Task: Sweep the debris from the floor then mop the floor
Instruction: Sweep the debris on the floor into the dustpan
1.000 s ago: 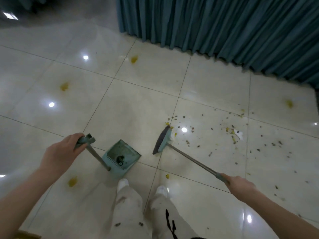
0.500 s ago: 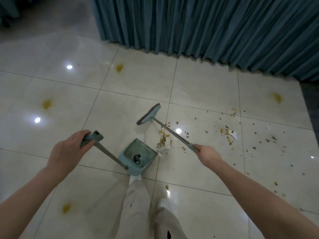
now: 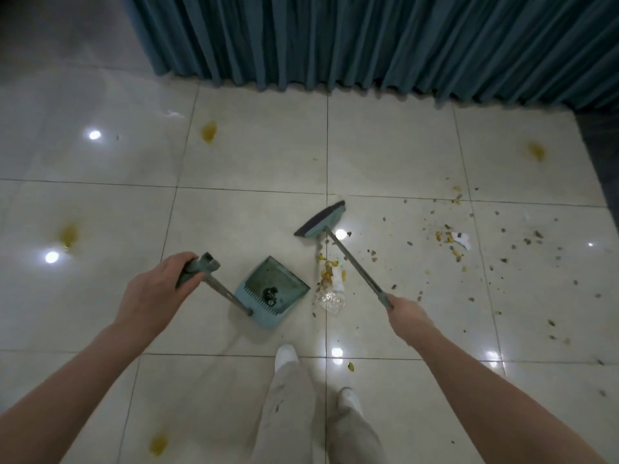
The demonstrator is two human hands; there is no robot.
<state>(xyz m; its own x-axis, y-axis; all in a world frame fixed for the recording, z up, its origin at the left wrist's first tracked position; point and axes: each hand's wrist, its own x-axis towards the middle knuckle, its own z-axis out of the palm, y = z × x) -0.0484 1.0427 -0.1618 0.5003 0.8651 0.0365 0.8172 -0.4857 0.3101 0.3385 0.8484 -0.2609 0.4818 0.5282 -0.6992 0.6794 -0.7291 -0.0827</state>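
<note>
My left hand (image 3: pixel 157 289) grips the handle of a teal dustpan (image 3: pixel 272 293), which stands on the pale tiled floor with a dark clump inside it. My right hand (image 3: pixel 407 313) grips the handle of a teal broom (image 3: pixel 321 224); its dark bristles sit past a gathered pile of debris (image 3: pixel 330 283) made of yellow bits, clear plastic and white scrap. The pile lies just right of the dustpan's mouth. More scattered debris (image 3: pixel 455 242) covers the tiles to the right, including a torn white scrap.
A teal curtain (image 3: pixel 368 41) hangs along the far edge of the floor. Yellow stains (image 3: pixel 209 131) mark several tiles, one also near the bottom left. My legs and white shoes (image 3: pixel 286 354) stand just behind the dustpan. Ceiling lights reflect on the glossy tiles.
The broom head swung from left of the debris pile to beyond it, further right. The dustpan stayed beside the pile. My view shifted closer to the curtain.
</note>
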